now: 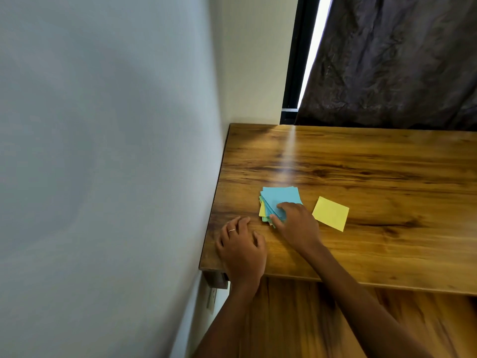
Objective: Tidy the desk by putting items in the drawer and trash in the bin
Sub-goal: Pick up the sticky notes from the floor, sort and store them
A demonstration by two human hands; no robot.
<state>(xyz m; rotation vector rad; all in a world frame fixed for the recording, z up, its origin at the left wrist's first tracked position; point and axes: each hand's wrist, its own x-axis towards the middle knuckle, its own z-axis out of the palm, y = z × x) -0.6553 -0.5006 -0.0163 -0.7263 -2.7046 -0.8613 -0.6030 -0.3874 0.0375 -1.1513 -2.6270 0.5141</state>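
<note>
Pinching at the near corner of a loose stack of paper squares, the right hand has its thumb on the stack's near edge and a finger pressing on the top blue sheet, so it's partly closed on the pile but hasn't lifted it. The left hand just rests palm-down with loosely curled fingers on the table near the wall-side corner, holding nothing; there's a thin ring on one finger.

The stack sits toward the table's left end, fanned out a bit, blue on top with yellow and green edges peeking out underneath. My guess is these are super light and floppy, and since they look unbound they'll slide apart. Better to square them up and grab across the whole thickness at one edge than peel from the top.

One lone yellow square lies flat just beside the right hand, apart from the stack.

No writing or brand visible on any sheet.
</note>
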